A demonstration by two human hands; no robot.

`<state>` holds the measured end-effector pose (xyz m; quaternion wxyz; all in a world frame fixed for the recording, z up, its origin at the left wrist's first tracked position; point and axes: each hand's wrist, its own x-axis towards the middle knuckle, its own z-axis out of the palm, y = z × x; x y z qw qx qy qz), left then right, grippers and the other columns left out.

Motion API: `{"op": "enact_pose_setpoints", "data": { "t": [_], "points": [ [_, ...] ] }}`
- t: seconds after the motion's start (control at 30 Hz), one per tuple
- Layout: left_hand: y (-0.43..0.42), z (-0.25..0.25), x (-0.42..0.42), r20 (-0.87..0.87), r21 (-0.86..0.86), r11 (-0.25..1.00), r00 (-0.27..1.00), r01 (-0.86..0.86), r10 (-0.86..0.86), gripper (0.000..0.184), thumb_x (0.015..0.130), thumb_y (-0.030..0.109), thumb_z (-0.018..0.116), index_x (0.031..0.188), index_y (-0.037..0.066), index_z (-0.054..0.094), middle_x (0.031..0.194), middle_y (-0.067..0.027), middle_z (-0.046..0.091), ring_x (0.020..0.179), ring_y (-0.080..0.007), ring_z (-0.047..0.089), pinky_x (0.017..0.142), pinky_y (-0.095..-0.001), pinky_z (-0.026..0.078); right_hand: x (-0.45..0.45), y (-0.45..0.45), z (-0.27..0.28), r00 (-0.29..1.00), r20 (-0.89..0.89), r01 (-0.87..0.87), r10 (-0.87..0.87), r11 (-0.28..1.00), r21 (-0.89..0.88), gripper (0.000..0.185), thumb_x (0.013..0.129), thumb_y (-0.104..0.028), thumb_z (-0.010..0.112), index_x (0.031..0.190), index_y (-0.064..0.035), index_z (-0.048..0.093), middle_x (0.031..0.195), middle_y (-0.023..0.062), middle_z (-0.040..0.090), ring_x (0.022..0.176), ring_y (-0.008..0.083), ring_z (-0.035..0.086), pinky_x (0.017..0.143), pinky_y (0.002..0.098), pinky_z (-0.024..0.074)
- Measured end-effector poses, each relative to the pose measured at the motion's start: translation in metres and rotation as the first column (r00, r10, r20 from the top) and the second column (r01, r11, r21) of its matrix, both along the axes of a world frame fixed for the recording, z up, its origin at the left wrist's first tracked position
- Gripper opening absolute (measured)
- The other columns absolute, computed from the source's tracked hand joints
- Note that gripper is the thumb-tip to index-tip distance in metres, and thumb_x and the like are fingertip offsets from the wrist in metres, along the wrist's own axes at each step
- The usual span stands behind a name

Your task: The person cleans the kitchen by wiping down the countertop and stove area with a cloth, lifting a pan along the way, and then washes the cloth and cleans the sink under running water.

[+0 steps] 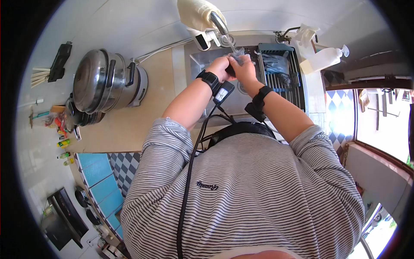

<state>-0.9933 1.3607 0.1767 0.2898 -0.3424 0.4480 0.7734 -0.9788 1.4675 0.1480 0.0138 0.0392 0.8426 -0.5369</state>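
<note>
Water runs from the faucet [219, 23] over both hands above the metal sink [196, 64]. My left hand [219, 68] and my right hand [244, 69] are pressed close together, fingers wrapped round a dark grey, wet item [235, 56] that looks like cloth or thin plastic; its exact kind is unclear. Just right of the hands, a dark green drain rack [293, 64] sits over the sink with a similar bluish-grey bundle [276, 64] in it. Black straps with small devices are on both wrists.
A large steel steamer pot [97, 80] stands on the counter [161, 82] at the left. A white pump bottle [321, 60] is right of the rack. A yellowish cloth [198, 15] hangs over the faucet's base. A black cable [186, 194] runs down the striped shirt.
</note>
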Motion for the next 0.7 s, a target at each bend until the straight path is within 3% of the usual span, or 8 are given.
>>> {"op": "enact_pose_setpoints", "data": {
  "t": [0.07,0.13,0.2,0.37,0.43,0.53,0.6,0.7],
  "points": [
    [-0.002,-0.037,-0.008,-0.068,0.013,1.000,0.998,-0.019,0.020,0.018,0.090,0.021,0.042,0.095,0.010,0.056,0.092,-0.0081,0.061,0.082,-0.0222,0.059,0.067,-0.0433,0.049,-0.002,-0.001,-0.002,0.998,0.065,0.012,-0.013,1.000,0.004,0.054,0.077,-0.046,0.061,0.104,0.0007,0.056,0.093,0.0228,0.062,0.090,0.0339,0.060,0.080,0.0371,0.0453],
    [0.000,-0.032,-0.008,-0.142,0.023,0.999,0.989,-0.041,0.044,0.018,0.090,0.019,0.042,0.096,0.010,0.056,0.092,-0.0080,0.061,0.082,-0.0206,0.059,0.066,-0.0409,0.049,-0.006,0.000,0.000,0.990,0.138,-0.039,0.037,0.999,0.012,0.054,0.083,-0.047,0.052,0.107,0.0016,0.054,0.097,0.0227,0.061,0.095,0.0341,0.058,0.082,0.0372,0.0433],
    [0.002,-0.026,-0.004,-0.206,-0.227,0.973,0.978,-0.032,-0.015,0.017,0.089,0.016,0.043,0.099,0.009,0.055,0.092,-0.0076,0.060,0.081,-0.0195,0.060,0.064,-0.0380,0.050,-0.011,0.004,0.001,0.974,0.222,-0.053,0.052,0.999,0.001,0.055,0.084,-0.048,0.050,0.108,0.0014,0.054,0.098,0.0224,0.061,0.095,0.0338,0.058,0.082,0.0378,0.0433],
    [0.002,-0.032,0.007,-0.355,-0.243,0.968,0.934,-0.065,-0.027,0.020,0.088,0.014,0.044,0.105,0.007,0.051,0.092,-0.0072,0.060,0.079,-0.0190,0.060,0.064,-0.0360,0.051,-0.012,0.008,0.004,0.929,0.366,-0.038,0.059,0.997,-0.064,0.055,0.084,-0.046,0.049,0.111,0.0022,0.054,0.097,0.0197,0.062,0.092,0.0319,0.059,0.082,0.0392,0.0436],
    [0.002,-0.037,0.008,-0.369,-0.302,0.951,0.928,-0.066,-0.052,0.022,0.087,0.014,0.044,0.106,0.006,0.050,0.092,-0.0067,0.060,0.079,-0.0191,0.060,0.065,-0.0352,0.052,-0.005,0.011,0.028,0.801,0.592,0.135,0.094,0.934,-0.331,0.049,0.083,-0.042,0.051,0.108,0.0006,0.055,0.096,0.0153,0.061,0.091,0.0277,0.059,0.077,0.0381,0.0451],
    [-0.004,-0.055,0.002,-0.427,-0.326,0.945,0.888,0.026,-0.172,0.023,0.088,0.017,0.045,0.107,0.006,0.052,0.093,-0.0065,0.060,0.083,-0.0169,0.059,0.070,-0.0325,0.050,-0.019,0.020,-0.005,0.745,0.609,0.102,0.274,0.854,-0.510,0.040,0.084,-0.035,0.048,0.092,0.0032,0.058,0.085,0.0136,0.061,0.078,0.0241,0.060,0.072,0.0373,0.0470],
    [-0.007,-0.060,-0.002,-0.515,-0.700,0.712,0.723,-0.045,-0.461,0.025,0.089,0.021,0.046,0.107,0.005,0.053,0.094,-0.0065,0.060,0.085,-0.0145,0.056,0.075,-0.0295,0.046,-0.020,0.022,-0.007,0.728,0.618,0.149,0.297,0.811,-0.565,0.039,0.085,-0.036,0.049,0.097,0.0002,0.057,0.089,0.0129,0.060,0.081,0.0237,0.059,0.073,0.0399,0.0467],
    [-0.010,-0.050,-0.002,-0.590,-0.625,0.770,0.723,-0.127,-0.360,0.027,0.090,0.025,0.048,0.106,0.005,0.055,0.096,-0.0067,0.060,0.086,-0.0128,0.054,0.077,-0.0277,0.043,-0.019,0.023,0.003,0.729,0.612,0.154,0.308,0.797,-0.584,0.041,0.085,-0.041,0.052,0.108,-0.0072,0.053,0.098,0.0107,0.058,0.089,0.0236,0.057,0.075,0.0469,0.0459]
  ]
}}
